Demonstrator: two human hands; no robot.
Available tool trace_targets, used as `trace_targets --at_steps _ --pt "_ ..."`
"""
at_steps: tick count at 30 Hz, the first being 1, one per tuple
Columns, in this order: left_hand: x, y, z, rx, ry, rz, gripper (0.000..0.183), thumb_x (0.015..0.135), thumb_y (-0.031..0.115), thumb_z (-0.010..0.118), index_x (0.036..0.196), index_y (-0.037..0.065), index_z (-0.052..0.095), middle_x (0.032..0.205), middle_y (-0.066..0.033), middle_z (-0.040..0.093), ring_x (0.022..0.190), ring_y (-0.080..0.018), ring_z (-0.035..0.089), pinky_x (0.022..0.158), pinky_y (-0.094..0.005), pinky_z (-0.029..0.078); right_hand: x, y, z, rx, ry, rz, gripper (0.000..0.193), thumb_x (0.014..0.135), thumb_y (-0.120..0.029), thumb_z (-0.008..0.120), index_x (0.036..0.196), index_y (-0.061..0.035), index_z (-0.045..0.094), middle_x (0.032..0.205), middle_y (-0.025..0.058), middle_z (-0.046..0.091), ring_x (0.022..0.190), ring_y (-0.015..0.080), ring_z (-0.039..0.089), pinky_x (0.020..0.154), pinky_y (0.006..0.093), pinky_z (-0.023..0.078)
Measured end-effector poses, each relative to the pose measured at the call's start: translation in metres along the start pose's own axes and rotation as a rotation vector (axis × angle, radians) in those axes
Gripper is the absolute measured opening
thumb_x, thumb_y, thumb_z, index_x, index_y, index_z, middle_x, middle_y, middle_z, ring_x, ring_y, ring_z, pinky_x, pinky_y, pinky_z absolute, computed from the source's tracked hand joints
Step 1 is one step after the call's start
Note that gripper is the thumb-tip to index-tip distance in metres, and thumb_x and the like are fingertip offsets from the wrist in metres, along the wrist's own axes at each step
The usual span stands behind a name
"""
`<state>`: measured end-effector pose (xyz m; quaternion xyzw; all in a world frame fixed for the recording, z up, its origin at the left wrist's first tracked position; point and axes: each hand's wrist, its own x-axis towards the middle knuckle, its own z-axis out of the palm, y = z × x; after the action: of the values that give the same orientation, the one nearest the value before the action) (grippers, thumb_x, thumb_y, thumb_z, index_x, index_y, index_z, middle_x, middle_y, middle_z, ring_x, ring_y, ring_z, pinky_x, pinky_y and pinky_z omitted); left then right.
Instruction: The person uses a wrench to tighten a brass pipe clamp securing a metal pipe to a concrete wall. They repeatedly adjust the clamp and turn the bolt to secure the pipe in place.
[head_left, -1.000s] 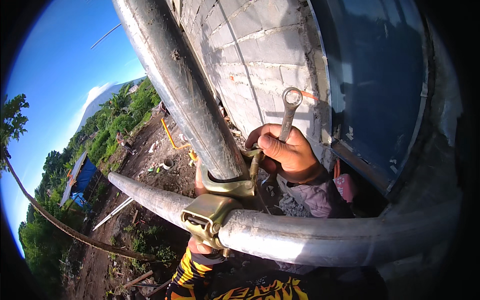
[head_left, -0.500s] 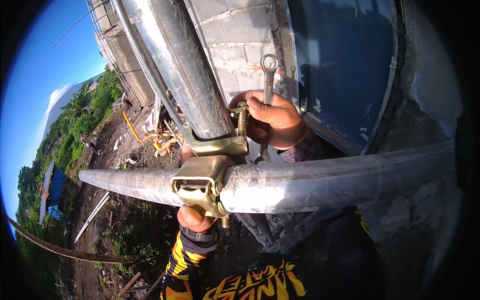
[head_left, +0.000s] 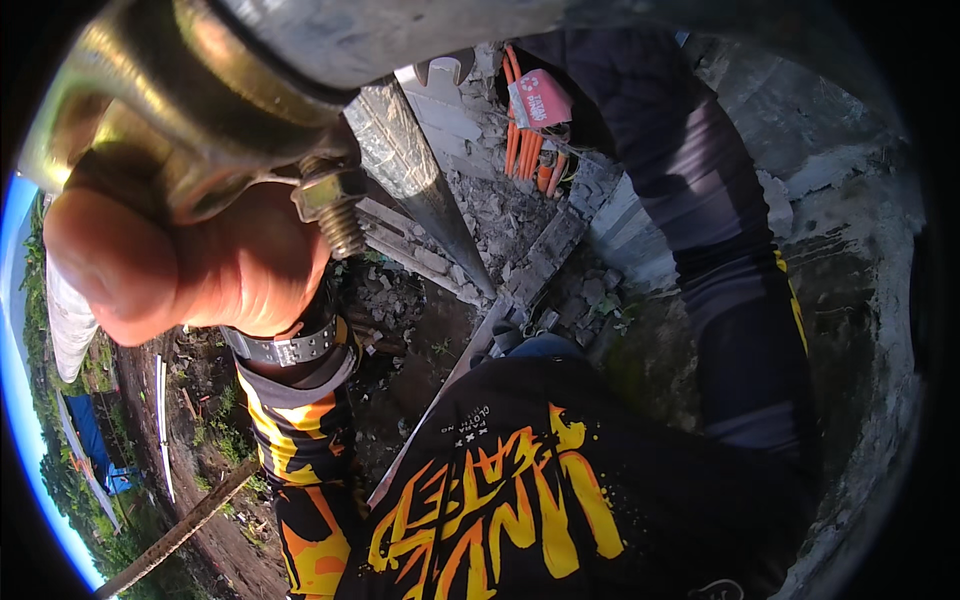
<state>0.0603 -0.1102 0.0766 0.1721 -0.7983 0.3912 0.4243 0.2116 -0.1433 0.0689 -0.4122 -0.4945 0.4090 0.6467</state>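
Note:
A brass-coloured scaffold clamp [head_left: 215,130] looms large at the upper left, fitted around a grey metal pipe [head_left: 430,35] that crosses the top. My left hand [head_left: 200,265] is closed on the clamp's underside, its thumb nearest the view. A threaded bolt with a nut [head_left: 330,200] sticks out of the clamp beside that hand. My right forearm [head_left: 690,180] reaches up behind the pipe, which hides the right hand. Below the pipe's lower edge shows the forked end of a wrench [head_left: 445,68]; what holds it is out of sight.
A slanting metal post [head_left: 430,180] runs down to rubble and concrete blocks. Orange tubes [head_left: 520,140] with a pink tag lie by the block wall. A rough concrete wall [head_left: 850,200] stands right. Far down left are a blue sheet [head_left: 88,435], white lengths [head_left: 163,430] and greenery.
The view has tipped down and come closer, so the clamp and pipe now fill the top. My right hand and most of the wrench have left view. My left hand still grips the clamp.

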Motion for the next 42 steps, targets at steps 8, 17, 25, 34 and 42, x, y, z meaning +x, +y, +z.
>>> trace_targets --at_steps 8,17,25,34,42 --pt "-0.036 0.075 0.043 0.832 0.937 -1.065 0.083 0.074 0.052 0.078 0.133 0.002 0.049 0.125 -0.0137 0.059 0.114 -0.0234 0.058 0.102 -0.0376 0.045 0.013 -0.002 -0.018 0.428 -0.363 0.102 0.022 0.103 -0.023 0.052 0.117 -0.014 0.066 0.09 0.0024 0.067 0.056 0.0057 0.053 0.049 0.0182 0.044" --pt "-0.015 0.067 0.037 0.862 0.823 -1.125 0.114 0.068 0.058 0.082 0.149 0.001 0.026 0.138 -0.0158 0.052 0.124 -0.028 0.052 0.107 -0.0429 0.042 0.028 -0.048 -0.03 0.035 -0.402 0.165 0.025 0.099 -0.021 0.055 0.103 0.003 0.06 0.068 0.0088 0.057 0.045 0.0075 0.041 0.036 0.0211 0.031" --pt "-0.019 0.071 0.02 0.664 0.796 -1.022 0.111 0.069 0.058 0.081 0.148 0.002 0.027 0.138 -0.0159 0.052 0.124 -0.0283 0.053 0.106 -0.0434 0.042 0.037 -0.072 -0.025 -0.101 -0.364 0.191 0.025 0.097 -0.021 0.06 0.096 0.0034 0.065 0.066 0.0044 0.055 0.049 0.0073 0.047 0.037 0.0235 0.031" --pt "-0.019 0.082 0.034 0.541 0.794 -0.954 0.108 0.07 0.059 0.079 0.148 0.002 0.029 0.137 -0.016 0.052 0.123 -0.0286 0.053 0.106 -0.0438 0.043 0.044 0.005 -0.02 0.663 -0.61 -0.079 0.029 0.096 -0.027 0.061 0.113 -0.0034 0.065 0.096 0.01 0.071 0.066 0.0125 0.065 0.045 0.0223 0.045" --pt "-0.012 0.082 0.039 0.53 0.771 -0.944 0.105 0.072 0.059 0.077 0.148 0.003 0.03 0.137 -0.0161 0.053 0.123 -0.0289 0.054 0.105 -0.0442 0.043 0.01 0.005 -0.009 0.353 -0.13 0.008 0.044 0.103 -0.049 0.042 0.113 -0.0075 0.053 0.085 0.0048 0.059 0.071 0.0126 0.063 0.06 0.0251 0.053"
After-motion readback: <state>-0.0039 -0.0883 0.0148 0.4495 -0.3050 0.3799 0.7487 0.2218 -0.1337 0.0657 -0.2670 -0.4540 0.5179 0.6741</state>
